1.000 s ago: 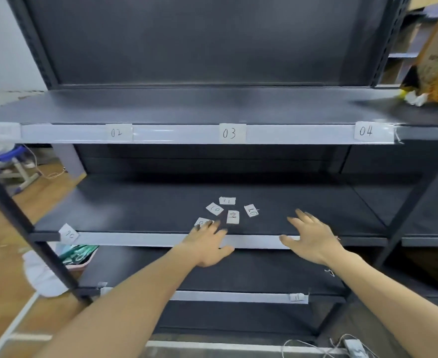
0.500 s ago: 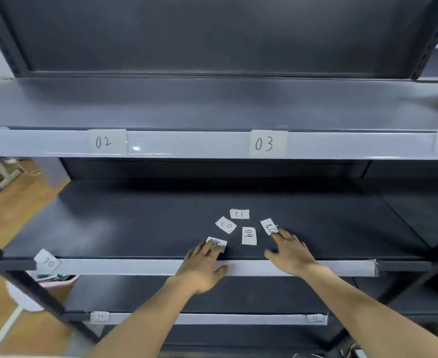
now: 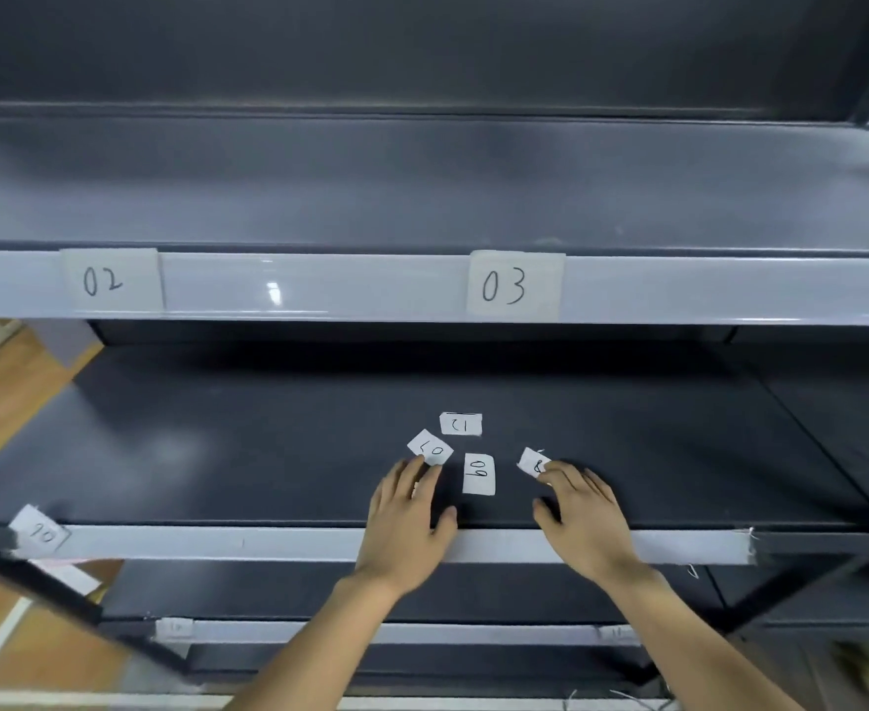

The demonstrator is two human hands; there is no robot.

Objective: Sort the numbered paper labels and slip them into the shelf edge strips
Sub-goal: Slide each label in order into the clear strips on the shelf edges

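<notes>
Four labels [image 3: 478,473] lie on dark grey shelf [image 3: 217,454].

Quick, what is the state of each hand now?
Left hand: open, fingertips touching the 07 label.
Right hand: open, fingertips on the label showing 8.

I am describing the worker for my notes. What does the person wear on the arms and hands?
Nothing visible. The left hand and right hand are bare, without gloves, rings or a watch; both forearms are bare too, with no sleeve in view.
</notes>
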